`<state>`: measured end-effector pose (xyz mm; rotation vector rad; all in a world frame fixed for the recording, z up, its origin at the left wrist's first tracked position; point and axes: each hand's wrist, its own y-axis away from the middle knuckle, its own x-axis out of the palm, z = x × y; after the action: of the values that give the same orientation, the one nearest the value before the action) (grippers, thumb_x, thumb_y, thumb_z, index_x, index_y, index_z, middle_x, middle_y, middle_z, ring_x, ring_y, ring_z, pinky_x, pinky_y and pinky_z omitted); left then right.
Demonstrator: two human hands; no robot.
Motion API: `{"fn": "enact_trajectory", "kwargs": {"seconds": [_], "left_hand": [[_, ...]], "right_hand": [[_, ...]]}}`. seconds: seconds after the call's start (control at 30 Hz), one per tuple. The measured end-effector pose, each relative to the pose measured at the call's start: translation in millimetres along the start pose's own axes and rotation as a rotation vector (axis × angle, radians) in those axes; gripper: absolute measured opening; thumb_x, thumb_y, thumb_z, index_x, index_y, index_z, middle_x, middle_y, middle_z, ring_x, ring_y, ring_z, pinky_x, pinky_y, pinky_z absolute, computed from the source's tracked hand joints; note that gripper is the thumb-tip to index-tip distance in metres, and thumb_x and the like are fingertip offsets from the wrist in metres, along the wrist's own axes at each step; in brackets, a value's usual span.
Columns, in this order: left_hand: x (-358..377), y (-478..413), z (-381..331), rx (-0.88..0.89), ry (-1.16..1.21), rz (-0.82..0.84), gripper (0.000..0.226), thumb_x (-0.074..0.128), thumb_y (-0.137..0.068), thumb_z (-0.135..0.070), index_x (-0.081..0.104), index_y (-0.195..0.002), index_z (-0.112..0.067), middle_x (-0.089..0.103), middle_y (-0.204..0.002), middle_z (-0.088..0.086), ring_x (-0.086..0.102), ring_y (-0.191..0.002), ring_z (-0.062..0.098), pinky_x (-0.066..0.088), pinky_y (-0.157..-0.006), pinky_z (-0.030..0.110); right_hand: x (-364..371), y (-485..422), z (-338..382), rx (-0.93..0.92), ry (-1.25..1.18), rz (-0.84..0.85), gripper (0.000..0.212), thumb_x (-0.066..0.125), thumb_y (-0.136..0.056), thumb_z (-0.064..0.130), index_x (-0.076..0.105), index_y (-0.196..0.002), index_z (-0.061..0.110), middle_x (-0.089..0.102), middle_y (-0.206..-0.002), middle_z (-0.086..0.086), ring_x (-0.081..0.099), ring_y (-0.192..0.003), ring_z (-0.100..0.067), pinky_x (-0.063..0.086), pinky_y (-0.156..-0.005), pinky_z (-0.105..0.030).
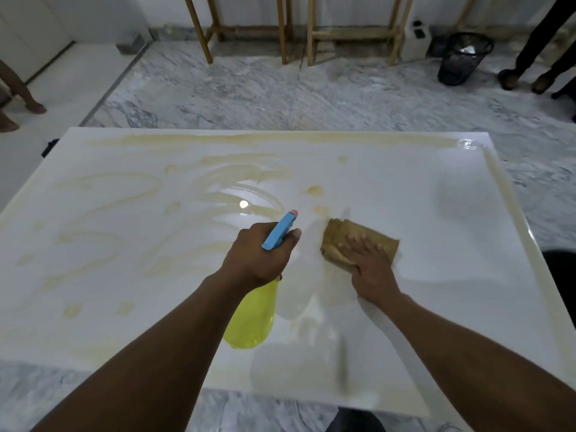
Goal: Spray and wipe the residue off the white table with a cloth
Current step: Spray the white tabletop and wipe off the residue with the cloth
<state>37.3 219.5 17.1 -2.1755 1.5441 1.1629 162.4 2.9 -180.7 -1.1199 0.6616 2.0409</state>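
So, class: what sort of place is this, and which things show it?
Probably a bare indoor workroom: a marble floor, wooden frames along the wall, a black mesh bin, and one white table smeared with residue.

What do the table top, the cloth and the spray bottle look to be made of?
Table top: a hard, glossy white surface, maybe laminate or painted board; it mirrors a light.
Cloth under the right hand: soft folded fabric, tan, matte.
Spray bottle in the left hand: translucent yellow plastic body, opaque blue plastic head.
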Motion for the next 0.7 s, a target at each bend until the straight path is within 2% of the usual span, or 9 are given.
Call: {"fn": "enact_trajectory", "kwargs": {"seconds": [0.13,0.27,0.33,0.4,0.43,0.5,0.57,0.63,0.7], "left_hand": [[-10,70,21,0.012,0.020,-0.032,0.045,0.057,-0.100,-0.046,0.052,-0.068,-0.015,0.059,-0.059,0.002,0.063,-0.042,0.005,0.041,-0.048,0.009],[-15,124,37,-0.017,0.045,-0.019,0.045,0.058,-0.099,-0.048,0.064,-0.082,-0.007,0.068,-0.071,0.016,0.066,-0.055,0.021,0.051,-0.063,0.032],[-22,144,41,-0.009,0.046,-0.019,0.041,0.057,-0.099,-0.049,0.061,-0.075,-0.016,0.064,-0.067,0.008,0.063,-0.058,0.024,0.049,-0.063,0.034],[-28,151,42,0.004,0.070,-0.023,0.044,0.058,-0.099,-0.050,0.051,-0.065,-0.022,0.060,-0.062,0.004,0.069,-0.059,0.031,0.054,-0.065,0.040],[-31,152,42,0.005,0.087,-0.023,0.045,0.058,-0.098,-0.050,0.049,-0.064,-0.022,0.058,-0.060,0.003,0.072,-0.059,0.031,0.055,-0.065,0.041],[-37,147,40,0.007,0.111,-0.021,0.045,0.059,-0.098,-0.051,0.050,-0.066,-0.020,0.058,-0.059,0.003,0.073,-0.055,0.028,0.055,-0.063,0.039],[-42,133,37,0.021,0.094,-0.030,0.045,0.058,-0.098,-0.052,0.051,-0.068,-0.019,0.059,-0.061,0.004,0.071,-0.056,0.029,0.056,-0.064,0.042],[-45,111,32,0.025,0.076,-0.036,0.045,0.058,-0.099,-0.052,0.053,-0.070,-0.018,0.058,-0.061,0.004,0.069,-0.058,0.032,0.055,-0.065,0.042],[-46,80,30,0.016,0.083,-0.019,0.041,0.057,-0.099,-0.051,0.058,-0.074,-0.019,0.058,-0.061,0.003,0.070,-0.056,0.029,0.051,-0.061,0.033]], "right_hand": [[27,97,47,0.034,-0.035,0.067,0.068,0.031,-0.081,0.017,0.045,-0.147,0.031,0.029,-0.161,0.006,0.010,-0.154,-0.020,-0.007,-0.118,-0.035],[32,153,85,0.053,-0.101,0.176,0.061,0.038,-0.086,0.013,0.052,-0.142,0.030,0.038,-0.157,0.005,0.028,-0.148,-0.019,0.011,-0.121,-0.040],[2,154,107,0.215,-0.296,0.148,0.040,0.045,-0.093,0.016,0.067,-0.126,0.025,0.060,-0.135,0.000,0.053,-0.120,-0.015,0.037,-0.105,-0.038],[-34,141,115,0.439,-0.618,0.137,0.023,0.052,-0.093,0.014,0.073,-0.100,0.018,0.071,-0.104,-0.006,0.062,-0.086,-0.019,0.049,-0.075,-0.033],[-48,135,113,0.528,-0.810,0.173,0.022,0.052,-0.091,0.012,0.072,-0.099,0.013,0.072,-0.099,-0.011,0.066,-0.084,-0.024,0.050,-0.072,-0.034],[-71,124,104,0.606,-1.135,0.285,0.027,0.052,-0.091,0.010,0.068,-0.113,0.007,0.071,-0.111,-0.019,0.068,-0.100,-0.034,0.054,-0.081,-0.040],[-88,103,95,0.561,-1.249,0.419,0.031,0.059,-0.091,0.012,0.065,-0.121,0.010,0.069,-0.121,-0.021,0.066,-0.108,-0.039,0.055,-0.086,-0.046],[-106,67,89,0.464,-1.166,0.517,0.040,0.068,-0.084,0.009,0.063,-0.123,0.009,0.068,-0.122,-0.022,0.067,-0.106,-0.039,0.055,-0.088,-0.050],[-126,10,73,0.373,-1.030,0.554,0.041,0.069,-0.077,0.004,0.061,-0.117,-0.001,0.069,-0.112,-0.022,0.068,-0.097,-0.036,0.055,-0.086,-0.052]]}}
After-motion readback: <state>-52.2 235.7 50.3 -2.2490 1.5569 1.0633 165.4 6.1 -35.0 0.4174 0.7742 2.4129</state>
